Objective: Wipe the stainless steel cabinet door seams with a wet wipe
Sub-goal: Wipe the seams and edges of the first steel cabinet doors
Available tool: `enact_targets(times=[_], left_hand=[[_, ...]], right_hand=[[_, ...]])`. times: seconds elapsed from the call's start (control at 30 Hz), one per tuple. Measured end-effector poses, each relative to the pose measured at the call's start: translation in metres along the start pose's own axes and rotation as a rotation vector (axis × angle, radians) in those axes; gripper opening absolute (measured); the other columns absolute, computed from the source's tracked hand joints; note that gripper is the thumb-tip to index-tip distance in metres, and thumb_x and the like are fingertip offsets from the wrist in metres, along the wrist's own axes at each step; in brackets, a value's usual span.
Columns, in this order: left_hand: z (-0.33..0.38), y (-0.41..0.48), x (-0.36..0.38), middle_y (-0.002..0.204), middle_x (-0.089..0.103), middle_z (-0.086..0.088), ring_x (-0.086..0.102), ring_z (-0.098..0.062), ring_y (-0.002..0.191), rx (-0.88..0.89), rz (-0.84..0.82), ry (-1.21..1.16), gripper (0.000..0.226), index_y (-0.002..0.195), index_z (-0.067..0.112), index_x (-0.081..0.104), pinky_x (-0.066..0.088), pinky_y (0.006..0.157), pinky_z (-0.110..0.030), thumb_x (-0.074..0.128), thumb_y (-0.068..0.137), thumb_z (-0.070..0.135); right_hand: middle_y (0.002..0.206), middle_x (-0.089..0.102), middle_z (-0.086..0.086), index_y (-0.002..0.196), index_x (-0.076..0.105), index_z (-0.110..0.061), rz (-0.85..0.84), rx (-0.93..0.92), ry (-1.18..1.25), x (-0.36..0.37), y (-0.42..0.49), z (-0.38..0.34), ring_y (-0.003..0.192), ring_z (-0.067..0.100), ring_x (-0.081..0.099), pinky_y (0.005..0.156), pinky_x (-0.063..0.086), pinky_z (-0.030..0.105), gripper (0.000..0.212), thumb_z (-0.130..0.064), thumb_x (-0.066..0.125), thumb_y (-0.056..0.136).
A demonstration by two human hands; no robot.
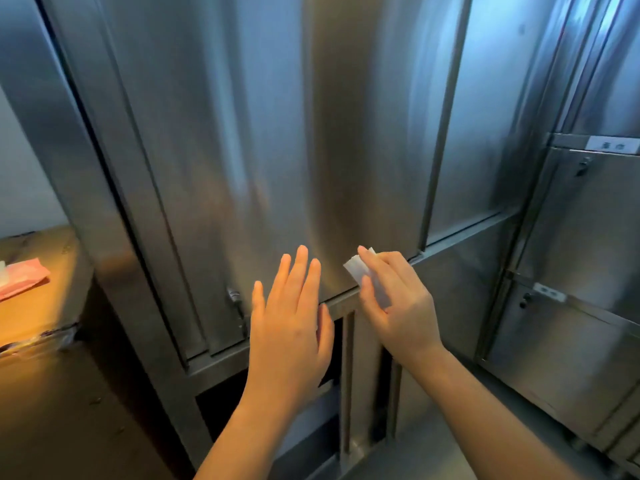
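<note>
The right hand (394, 303) is pinching a folded wet wipe (356, 268) against the lower edge of the stainless steel cabinet door (277, 133), right at the horizontal seam (341, 296) where door meets frame. The left hand (289, 327) is lying flat on the door just beside it, fingers straight and holding nothing (probably steadying the panel). The bottom seam looks to be mid-wipe. The next move calls for sliding the wipe along that groove under steady pressure, then tackling the upright seams.
</note>
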State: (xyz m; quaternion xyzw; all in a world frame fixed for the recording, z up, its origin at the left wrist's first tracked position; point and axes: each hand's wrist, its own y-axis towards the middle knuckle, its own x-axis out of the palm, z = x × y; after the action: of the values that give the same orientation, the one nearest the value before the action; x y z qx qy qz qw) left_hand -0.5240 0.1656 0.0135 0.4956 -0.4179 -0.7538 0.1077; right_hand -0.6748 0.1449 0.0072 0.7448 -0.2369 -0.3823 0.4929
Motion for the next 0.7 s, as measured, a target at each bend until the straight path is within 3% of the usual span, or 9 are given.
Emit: enact_targets(times=[0.17, 0.47, 0.7], left_hand=[[0.081, 0.033, 0.052, 0.135, 0.050, -0.014, 0.047, -0.034, 0.123, 0.050, -0.011, -0.080, 0.051, 0.125, 0.000, 0.056, 0.039, 0.091, -0.060, 0.035, 0.083, 0.021], [0.225, 0.088, 0.139, 0.131, 0.054, -0.014, 0.050, -0.033, 0.122, 0.106, -0.027, -0.149, 0.048, 0.118, 0.002, 0.061, 0.039, 0.092, -0.057, 0.036, 0.082, 0.021], [0.261, 0.112, 0.179, 0.130, 0.054, -0.014, 0.049, -0.032, 0.123, 0.084, -0.020, -0.125, 0.047, 0.118, 0.002, 0.061, 0.037, 0.095, -0.056, 0.035, 0.085, 0.022]], right_hand=[[0.093, 0.066, 0.012, 0.110, 0.064, 0.003, 0.019, 0.059, -0.107, -0.064, -0.010, 0.076, 0.087, 0.018, 0.061, 0.081, 0.047, 0.020, 0.030, -0.010, 0.048, 0.088], [0.088, 0.064, 0.013, 0.109, 0.063, 0.005, 0.035, 0.044, -0.242, -0.178, -0.010, 0.219, 0.077, 0.023, 0.062, 0.066, 0.054, 0.031, 0.030, -0.009, 0.048, 0.087], [0.089, 0.064, 0.012, 0.109, 0.064, 0.004, 0.033, 0.017, -0.225, -0.196, -0.001, 0.276, 0.077, 0.020, 0.062, 0.064, 0.054, 0.028, 0.030, -0.010, 0.048, 0.088]])
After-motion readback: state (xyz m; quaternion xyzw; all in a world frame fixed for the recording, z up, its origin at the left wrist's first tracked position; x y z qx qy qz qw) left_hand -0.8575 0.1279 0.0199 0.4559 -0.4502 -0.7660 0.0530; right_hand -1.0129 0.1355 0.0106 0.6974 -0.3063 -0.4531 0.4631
